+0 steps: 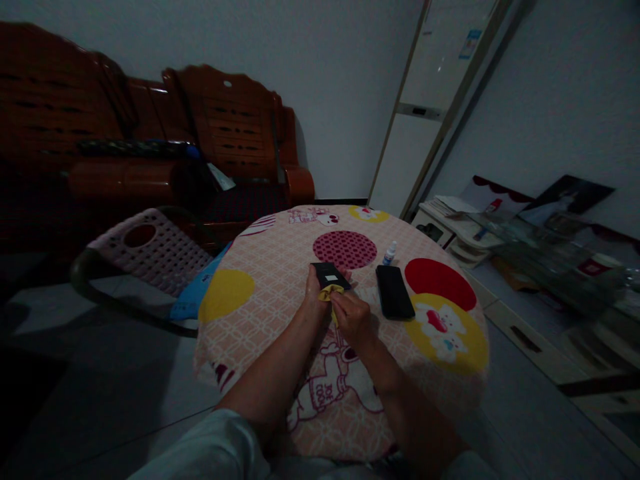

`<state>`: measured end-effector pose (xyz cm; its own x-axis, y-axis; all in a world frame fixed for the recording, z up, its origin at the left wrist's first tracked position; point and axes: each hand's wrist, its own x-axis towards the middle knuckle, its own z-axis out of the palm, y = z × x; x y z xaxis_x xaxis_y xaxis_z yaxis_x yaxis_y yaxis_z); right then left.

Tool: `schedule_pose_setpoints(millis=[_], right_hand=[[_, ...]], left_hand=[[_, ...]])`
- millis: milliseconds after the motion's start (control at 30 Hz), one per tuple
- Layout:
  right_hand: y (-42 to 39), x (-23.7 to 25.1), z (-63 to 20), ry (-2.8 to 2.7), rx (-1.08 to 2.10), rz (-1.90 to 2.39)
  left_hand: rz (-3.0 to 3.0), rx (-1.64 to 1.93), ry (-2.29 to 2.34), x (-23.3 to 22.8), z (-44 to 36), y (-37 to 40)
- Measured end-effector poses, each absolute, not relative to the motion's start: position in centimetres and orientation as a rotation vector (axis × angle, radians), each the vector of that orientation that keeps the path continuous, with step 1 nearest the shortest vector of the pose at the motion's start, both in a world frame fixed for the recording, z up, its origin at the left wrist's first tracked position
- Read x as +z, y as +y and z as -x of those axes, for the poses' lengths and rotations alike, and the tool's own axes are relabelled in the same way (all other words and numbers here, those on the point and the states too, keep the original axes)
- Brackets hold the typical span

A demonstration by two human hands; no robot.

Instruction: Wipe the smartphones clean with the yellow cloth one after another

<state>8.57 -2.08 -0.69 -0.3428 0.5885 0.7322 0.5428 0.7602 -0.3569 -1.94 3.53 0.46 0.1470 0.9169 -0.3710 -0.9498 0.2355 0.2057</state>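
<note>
My left hand [313,289] is wrapped round a flat black rectangular object [326,269] with a small white patch on its face; its exact kind is hard to make out. The fingers show along both sides of it. Against its near edge bunches a yellow cloth [331,291]. My right hand [354,316] pinches this cloth, and a strip of it hangs below the fingers. A black phone-like slab [395,293] lies to the right of my right hand. Behind that slab stands a small white bottle [390,253] with a blue label.
A patterned cloth covers the round table [273,260]. At the left are a woven chair [150,253] with a blue bag [200,293] and a wooden sofa [225,133]. A tall white cabinet-like unit [417,147] stands behind. A cluttered glass-topped cabinet [545,260] is at right.
</note>
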Motion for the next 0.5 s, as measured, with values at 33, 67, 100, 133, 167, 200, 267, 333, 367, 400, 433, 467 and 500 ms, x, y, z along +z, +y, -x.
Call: schedule_pose_setpoints(millis=[33, 67, 100, 133, 167, 200, 267, 333, 367, 400, 433, 467, 500], right_hand=[[-2.05, -0.70, -8.62, -2.013, 0.061, 0.860], [-2.01, -0.68, -8.70, -2.005, 0.061, 0.876], [-1.99, -0.62, -8.81, -1.994, 0.055, 0.892], [-1.97, -0.53, -8.93, -1.983, 0.049, 0.909], [-1.96, -0.42, -9.04, -1.977, 0.044, 0.924], [-1.96, -0.32, -9.13, -1.975, 0.042, 0.937], [-1.99, -0.20, -9.21, -1.975, 0.038, 0.958], [-2.02, -0.23, -9.15, -1.978, 0.030, 0.961], [-2.01, -0.29, -9.10, -1.978, 0.025, 0.955], [-2.00, -0.37, -9.05, -1.979, 0.022, 0.947], [-1.97, -0.43, -9.02, -1.981, 0.022, 0.940], [-1.95, -0.47, -9.01, -1.983, 0.023, 0.934], [-1.92, -0.48, -9.03, -1.984, 0.024, 0.932]], left_hand=[[0.087, 1.348, 0.465, 0.50, 1.96, 3.52], [0.092, 1.354, 0.462, 0.53, 1.98, 3.53], [0.101, 1.360, 0.460, 0.55, 1.99, 3.55], [0.110, 1.371, 0.457, 0.56, 1.98, 3.59], [0.118, 1.381, 0.457, 0.57, 1.96, 3.63], [0.124, 1.390, 0.458, 0.57, 1.94, 3.67], [0.127, 1.410, 0.465, 0.53, 1.90, 3.74], [0.125, 1.420, 0.466, 0.45, 1.90, 3.80], [0.124, 1.419, 0.464, 0.39, 1.93, 3.84], [0.124, 1.416, 0.461, 0.33, 1.97, 3.88], [0.124, 1.413, 0.458, 0.27, 2.02, 3.92], [0.123, 1.411, 0.457, 0.21, 2.06, 3.95], [0.122, 1.410, 0.460, 0.17, 2.10, 3.98]])
